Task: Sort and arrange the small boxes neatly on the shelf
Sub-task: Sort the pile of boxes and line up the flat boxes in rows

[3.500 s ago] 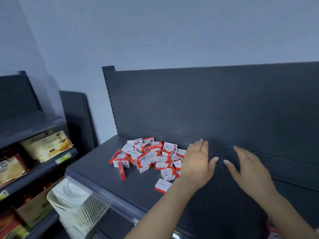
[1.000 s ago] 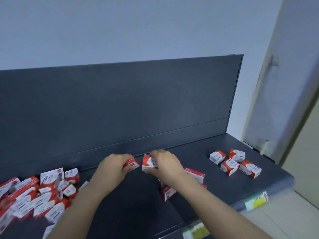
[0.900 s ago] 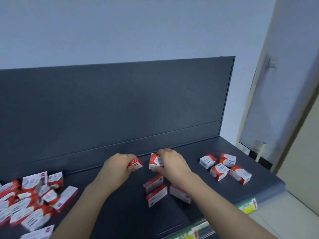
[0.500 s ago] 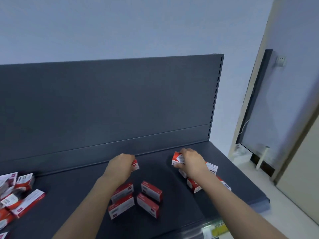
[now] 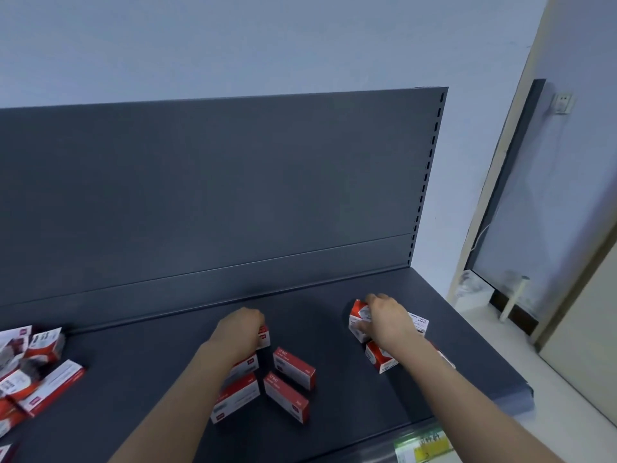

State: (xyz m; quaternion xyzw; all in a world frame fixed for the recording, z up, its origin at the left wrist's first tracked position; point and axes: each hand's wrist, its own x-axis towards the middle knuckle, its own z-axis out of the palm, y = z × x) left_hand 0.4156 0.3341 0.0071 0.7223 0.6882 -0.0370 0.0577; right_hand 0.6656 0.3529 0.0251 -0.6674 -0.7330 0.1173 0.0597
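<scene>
The right hand point(image 5: 387, 320) curls round a red-and-white box point(image 5: 358, 316) near the right end of the shelf point(image 5: 474, 365), with neighbouring boxes point(image 5: 380, 357) crowding under its wrist. The left hand point(image 5: 238, 332) grips a small box point(image 5: 264, 336) mid-shelf. Four flat boxes point(image 5: 293, 367) lie just toward the front edge from it. A loose pile point(image 5: 36, 379) sits at the left edge.

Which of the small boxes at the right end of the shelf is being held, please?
The red-and-white box at the group's far-left corner, which the right hand grips from above; the other boxes lie loose by the wrist.
</scene>
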